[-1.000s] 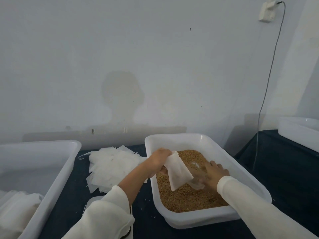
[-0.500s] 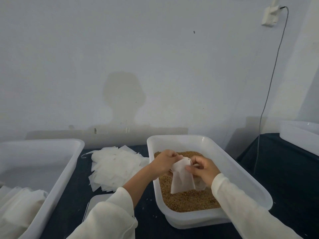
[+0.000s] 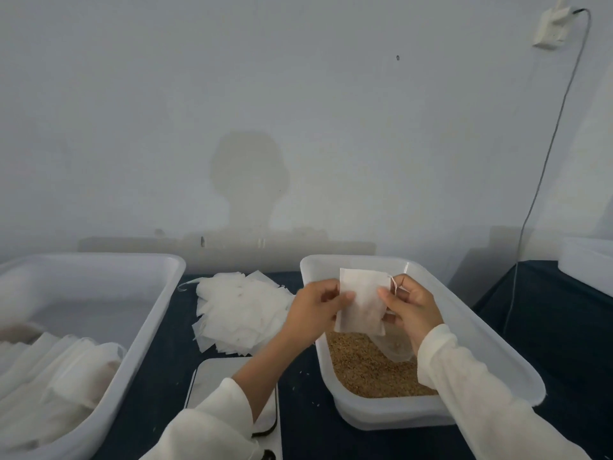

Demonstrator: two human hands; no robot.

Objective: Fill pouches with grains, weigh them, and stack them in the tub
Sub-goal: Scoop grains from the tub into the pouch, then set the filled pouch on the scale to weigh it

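- Left hand [image 3: 318, 310] is pinching the left edge of a white pouch [image 3: 362, 302], thumb lying across its front.
- Right hand [image 3: 409, 308] is pinching the pouch's right edge; a thin drawstring [image 3: 394, 287] is looping out beside the fingers.
- Pouch is hanging upright between both hands, above the far half of the grain bin [image 3: 491, 343], not touching the grains [image 3: 368, 370].
- Whether the pouch is carrying any grain: cannot tell.
- A second limp pouch or liner is lying on the grains under the right wrist, partly hidden.
- Flat scale [image 3: 215, 380] is sitting on the dark tabletop [image 3: 166, 360] just left of the grain bin, partly covered by the left sleeve.
- Loose pile of empty pouches [image 3: 238, 310] is lying behind the scale, between the two bins.
- Left tub [image 3: 149, 313] is holding a row of filled pouches [image 3: 66, 376] at its near end.
- A cable is hanging down the wall at right.
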